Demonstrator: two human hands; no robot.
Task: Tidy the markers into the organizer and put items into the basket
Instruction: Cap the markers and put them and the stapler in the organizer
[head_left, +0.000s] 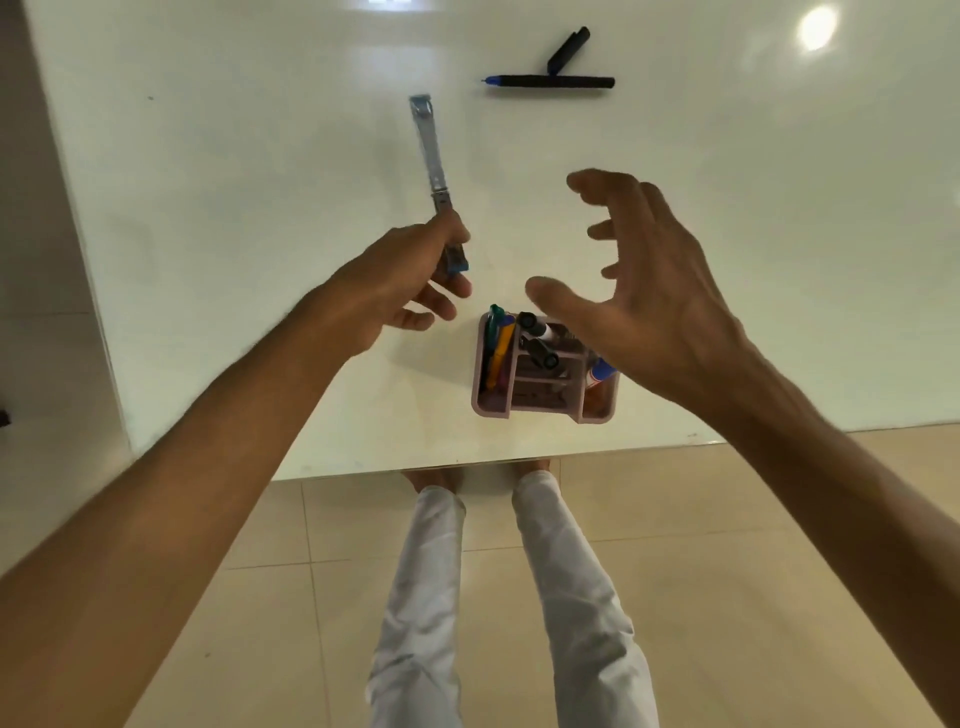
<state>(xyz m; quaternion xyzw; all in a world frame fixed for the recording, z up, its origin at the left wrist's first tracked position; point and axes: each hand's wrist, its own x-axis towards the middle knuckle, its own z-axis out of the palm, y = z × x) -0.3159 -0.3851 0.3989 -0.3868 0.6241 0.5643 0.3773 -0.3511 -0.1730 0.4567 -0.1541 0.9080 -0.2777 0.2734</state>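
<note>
My left hand pinches the near end of a long grey-and-blue marker that points away from me over the white table. My right hand hovers with spread fingers above the right side of the pink organizer, holding nothing. The organizer stands near the table's front edge and holds several markers and pens, green, yellow and black, in its compartments. Farther back lies an uncapped black marker with a blue tip, and its black cap lies just behind it.
The table's front edge runs just behind the organizer, with beige floor tiles below and my legs in white trousers. The table's left edge slants along the wall side. No basket is in view.
</note>
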